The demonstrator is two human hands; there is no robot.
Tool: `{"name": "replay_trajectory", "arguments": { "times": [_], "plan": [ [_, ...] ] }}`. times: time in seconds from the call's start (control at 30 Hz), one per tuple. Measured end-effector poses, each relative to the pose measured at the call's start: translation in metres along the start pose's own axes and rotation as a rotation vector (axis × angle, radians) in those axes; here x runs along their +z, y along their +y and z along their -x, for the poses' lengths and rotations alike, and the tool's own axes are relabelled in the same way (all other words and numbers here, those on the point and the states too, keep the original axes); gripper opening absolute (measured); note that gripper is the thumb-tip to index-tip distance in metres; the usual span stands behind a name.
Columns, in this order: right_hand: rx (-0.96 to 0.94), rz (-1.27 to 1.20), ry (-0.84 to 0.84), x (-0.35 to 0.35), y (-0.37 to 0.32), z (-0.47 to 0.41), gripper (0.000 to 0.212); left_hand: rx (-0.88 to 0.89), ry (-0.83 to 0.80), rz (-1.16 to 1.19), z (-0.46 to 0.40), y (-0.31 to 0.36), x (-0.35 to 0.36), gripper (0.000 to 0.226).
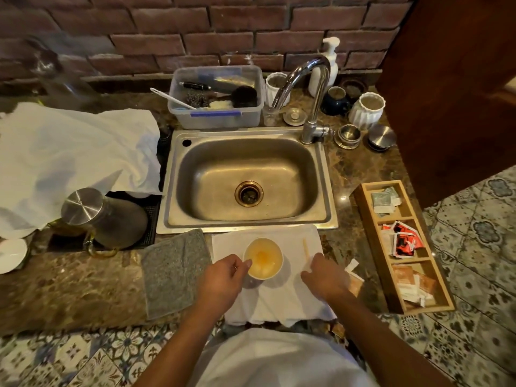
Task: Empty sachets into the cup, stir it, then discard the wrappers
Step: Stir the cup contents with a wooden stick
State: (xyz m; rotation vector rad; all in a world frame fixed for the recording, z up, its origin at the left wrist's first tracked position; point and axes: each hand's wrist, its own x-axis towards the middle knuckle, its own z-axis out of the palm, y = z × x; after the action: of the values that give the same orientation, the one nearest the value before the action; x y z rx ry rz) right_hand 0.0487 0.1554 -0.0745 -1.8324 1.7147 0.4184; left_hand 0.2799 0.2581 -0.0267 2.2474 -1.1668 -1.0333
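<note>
A white paper cup (263,258) with pale yellow liquid stands on a white towel (279,303) at the counter's front edge, just below the sink. My left hand (223,275) grips the cup's left side, thumb and forefinger at the rim. A thin wooden stirrer (306,248) lies flat on the towel to the right of the cup. My right hand (325,277) rests on the towel with fingers apart, its tips at the stirrer's near end. Torn wrappers, one white (352,266) and one brown (356,284), lie on the counter right of that hand.
A wooden tray (365,219) with three compartments of sachets sits at the right. A steel sink (245,177) with a tap (315,107) lies behind the cup. A grey cloth (176,272) and a steel jug (106,216) are to the left.
</note>
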Motion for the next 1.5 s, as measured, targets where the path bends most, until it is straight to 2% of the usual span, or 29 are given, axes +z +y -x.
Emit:
{"name": "replay_trajectory", "arguments": {
  "times": [0.2, 0.37, 0.83, 1.0, 1.13, 1.3, 1.43, 1.5],
  "plan": [
    [0.017, 0.072, 0.016, 0.005, 0.004, -0.001, 0.027, 0.002, -0.056, 0.148, 0.000, 0.000, -0.001, 0.039],
    [0.059, 0.066, 0.029, 0.007, 0.001, 0.000, 0.026, -0.021, -0.088, 0.246, -0.001, -0.003, 0.000, 0.039],
    [0.060, -0.048, 0.034, 0.005, 0.000, 0.010, 0.026, -0.049, -0.127, 0.293, -0.006, -0.007, 0.002, 0.039],
    [0.039, -0.220, 0.096, -0.008, -0.004, 0.017, 0.018, -0.026, -0.125, 0.285, -0.006, -0.006, 0.000, 0.039],
    [-0.005, -0.463, 0.172, -0.026, -0.017, 0.028, 0.007, 0.000, -0.123, 0.247, -0.006, -0.004, -0.001, 0.040],
    [-0.213, -0.704, 0.216, -0.047, -0.031, 0.042, 0.035, 0.037, -0.108, 0.178, -0.006, -0.003, -0.003, 0.041],
    [-0.284, -0.847, 0.235, -0.057, -0.042, 0.054, 0.032, 0.056, -0.113, 0.169, -0.007, -0.003, -0.005, 0.042],
    [-0.292, -0.891, 0.229, -0.061, -0.048, 0.060, 0.038, 0.073, -0.115, 0.149, -0.007, -0.003, -0.007, 0.042]
  ]
}}
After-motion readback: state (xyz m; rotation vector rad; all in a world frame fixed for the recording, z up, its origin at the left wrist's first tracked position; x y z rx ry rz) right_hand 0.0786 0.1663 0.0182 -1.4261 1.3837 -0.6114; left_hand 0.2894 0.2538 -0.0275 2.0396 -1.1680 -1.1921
